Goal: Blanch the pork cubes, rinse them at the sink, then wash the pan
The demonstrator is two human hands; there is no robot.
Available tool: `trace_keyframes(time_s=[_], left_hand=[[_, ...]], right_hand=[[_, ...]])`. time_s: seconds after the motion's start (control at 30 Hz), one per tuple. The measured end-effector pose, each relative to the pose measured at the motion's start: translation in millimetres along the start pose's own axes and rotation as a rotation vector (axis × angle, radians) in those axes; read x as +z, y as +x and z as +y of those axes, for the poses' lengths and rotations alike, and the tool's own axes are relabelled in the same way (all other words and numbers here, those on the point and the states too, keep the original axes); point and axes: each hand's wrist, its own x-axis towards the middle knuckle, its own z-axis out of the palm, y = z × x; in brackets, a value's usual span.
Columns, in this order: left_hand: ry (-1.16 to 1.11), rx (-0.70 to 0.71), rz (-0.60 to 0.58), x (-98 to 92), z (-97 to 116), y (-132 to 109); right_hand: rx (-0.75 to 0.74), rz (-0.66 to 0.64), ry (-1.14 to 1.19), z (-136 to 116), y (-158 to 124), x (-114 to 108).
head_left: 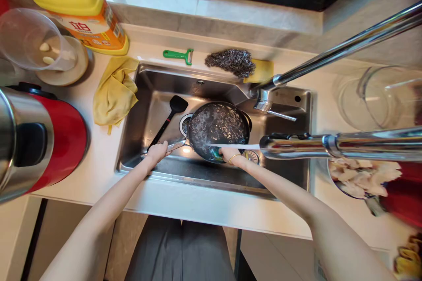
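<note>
A dark frying pan (219, 122) with water in it sits in the steel sink (158, 83). My left hand (157, 152) is closed around the pan's metal handle (178, 143). Inside the pan's near rim, my right hand (230, 155) presses a small green sponge (216, 153), mostly hidden under the fingers. A stream of water runs from the faucet spout (280, 145) into the pan close to this hand. To the left of the pan, a black spatula (178, 104) leans in the sink, its lower end near my left hand.
Behind the sink lie a green peeler (178, 55), a steel wool scrubber (231, 62) and a yellow sponge (263, 70). A yellow cloth (115, 92), a detergent jug (95, 26) and a red cooker (62, 140) stand left. At right are a bowl of pale pieces (359, 177) and glass containers (372, 96).
</note>
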Motion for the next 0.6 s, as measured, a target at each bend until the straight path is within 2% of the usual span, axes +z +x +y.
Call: trace_keyframes(time_s=[0.1,0.17,0.3,0.43,0.5,0.6], left_hand=[[-0.008,-0.008,-0.013,-1.6,0.8,1.0],[-0.010,-0.009,-0.029,-4.4,1.8,1.6],[0.003,-0.011,-0.064,-10.7,3.5,2.1],[0.016,-0.017,-0.072,-12.6,3.1,2.5],[0.012,-0.013,-0.073,-11.6,2.0,3.4],[0.001,-0.010,-0.081,-9.1,0.6,5.3]], right_hand=[[-0.006,-0.084,0.185,-26.3,11.7,13.8],[0.001,-0.049,0.336,-51.1,31.0,25.6],[0.117,0.190,0.636,-101.6,90.0,38.1],[0.247,0.448,0.826,-129.1,142.2,30.3],[0.278,0.512,0.862,-134.7,149.7,27.5],[0.252,0.491,0.859,-136.4,129.0,31.5]])
